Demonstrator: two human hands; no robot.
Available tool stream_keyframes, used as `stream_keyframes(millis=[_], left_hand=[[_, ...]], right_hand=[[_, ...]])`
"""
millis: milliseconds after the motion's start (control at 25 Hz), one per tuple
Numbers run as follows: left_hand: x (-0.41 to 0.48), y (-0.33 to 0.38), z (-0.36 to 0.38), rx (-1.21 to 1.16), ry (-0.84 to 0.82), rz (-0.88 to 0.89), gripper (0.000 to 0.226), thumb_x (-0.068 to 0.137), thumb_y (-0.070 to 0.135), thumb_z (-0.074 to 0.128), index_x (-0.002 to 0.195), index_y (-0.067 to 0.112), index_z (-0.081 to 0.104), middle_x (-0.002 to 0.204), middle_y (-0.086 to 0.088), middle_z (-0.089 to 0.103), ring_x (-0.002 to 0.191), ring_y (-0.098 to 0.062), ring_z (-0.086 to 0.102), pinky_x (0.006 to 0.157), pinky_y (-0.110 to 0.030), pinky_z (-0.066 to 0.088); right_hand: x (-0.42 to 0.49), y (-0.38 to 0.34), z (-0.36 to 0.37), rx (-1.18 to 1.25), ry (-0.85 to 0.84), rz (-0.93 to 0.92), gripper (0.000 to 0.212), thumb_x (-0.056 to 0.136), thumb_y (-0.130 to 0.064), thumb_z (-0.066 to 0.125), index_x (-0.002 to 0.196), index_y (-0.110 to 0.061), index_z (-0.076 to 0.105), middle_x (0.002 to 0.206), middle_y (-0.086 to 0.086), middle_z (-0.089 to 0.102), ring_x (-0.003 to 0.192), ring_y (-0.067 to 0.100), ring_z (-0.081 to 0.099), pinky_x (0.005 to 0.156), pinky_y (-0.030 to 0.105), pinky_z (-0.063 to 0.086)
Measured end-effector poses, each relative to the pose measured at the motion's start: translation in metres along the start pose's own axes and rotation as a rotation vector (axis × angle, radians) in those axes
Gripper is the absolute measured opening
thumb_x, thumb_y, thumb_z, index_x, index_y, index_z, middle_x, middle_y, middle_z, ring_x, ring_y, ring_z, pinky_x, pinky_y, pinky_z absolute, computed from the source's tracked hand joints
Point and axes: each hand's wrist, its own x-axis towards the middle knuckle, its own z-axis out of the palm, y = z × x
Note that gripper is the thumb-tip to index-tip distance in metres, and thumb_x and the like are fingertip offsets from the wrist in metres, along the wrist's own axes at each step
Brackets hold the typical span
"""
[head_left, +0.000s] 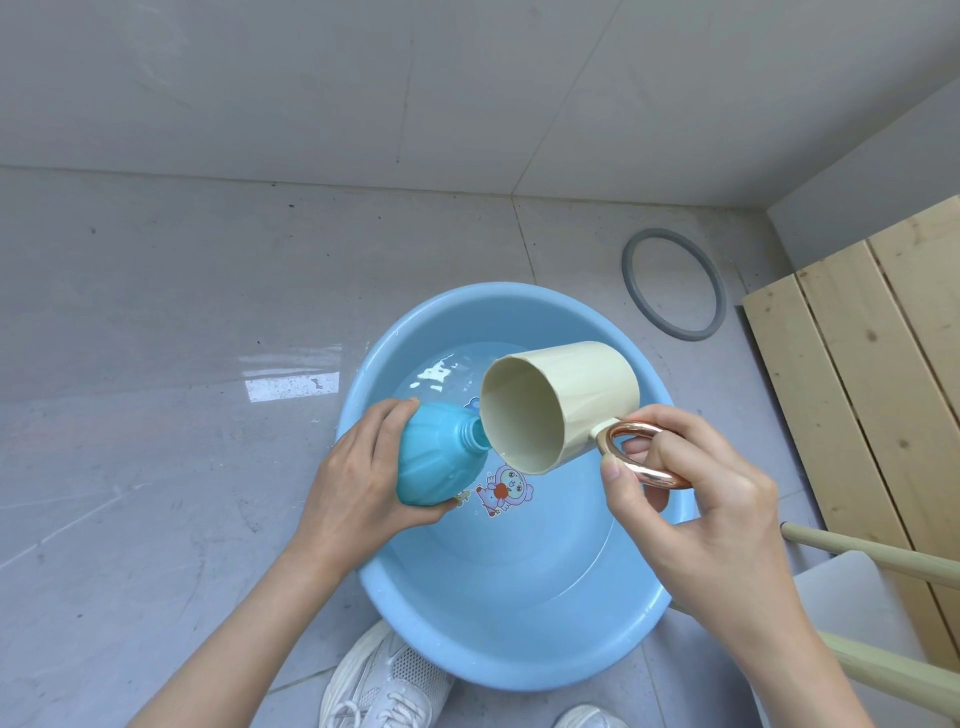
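Over a blue basin (509, 670) sitting on the floor (156, 312), well short of its far edge along the wall, I am tipping an uncapped turquoise bottle (441, 452) so that its neck is meeting the rim of a cream mug (561, 395). My left hand (358, 467) is wrapping its fingers round the bottle's ribbed body. My right hand (691, 478) is hooking its curled fingers through the mug's rose-gold handle (644, 457), thumb pressing on the loop, and is holding the mug on its side above the water. By my reading, the job is at an early stage: the basin is already holding shallow water and the cap is off, while the dosing, the scrubbing and the rinsing are all left to do. I am seeing no stream leaving the neck, and I cannot tell whether anything is pooling inside the mug. My left palm is hiding the bottle's base, a cartoon sticker (501, 488) is showing only partly behind it, and the frame is cutting off my white shoes (384, 680). A grey ring (673, 285) is lying near the floor's far right corner.
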Motion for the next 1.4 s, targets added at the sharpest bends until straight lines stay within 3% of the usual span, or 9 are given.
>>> stream_keyframes(millis=[1080,1280,1400], left_hand=[[0.0,0.0001,-0.0007,0.001,0.0,-0.004,0.092,0.06,0.069,0.057,0.129,0.009,0.041,0.119,-0.011,0.058,0.107,-0.019,0.051,0.075,-0.033,0.053],[0.0001,0.0008,-0.0012,0.003,0.013,0.01,0.098,0.054,0.059,0.08,0.128,0.009,0.041,0.119,-0.011,0.058,0.106,-0.019,0.051,0.074,-0.033,0.052],[-0.0003,0.0,-0.0012,0.002,0.013,0.009,0.096,0.056,0.06,0.076,0.128,0.009,0.041,0.119,-0.011,0.057,0.106,-0.019,0.05,0.074,-0.034,0.053]], right_hand=[[-0.0022,0.0019,0.0025,-0.072,0.006,-0.072,0.036,0.081,-0.03,0.06,0.059,-0.003,0.053,0.097,-0.001,0.06,0.066,0.007,0.053,0.062,0.023,0.045],[-0.0031,0.0016,0.0027,-0.079,0.012,-0.086,0.037,0.081,-0.029,0.061,0.058,-0.003,0.052,0.097,-0.001,0.06,0.064,0.008,0.052,0.061,0.026,0.045],[-0.0037,0.0007,0.003,-0.075,0.008,-0.088,0.036,0.081,-0.029,0.061,0.058,-0.003,0.051,0.097,0.001,0.06,0.065,0.009,0.053,0.062,0.025,0.045]])
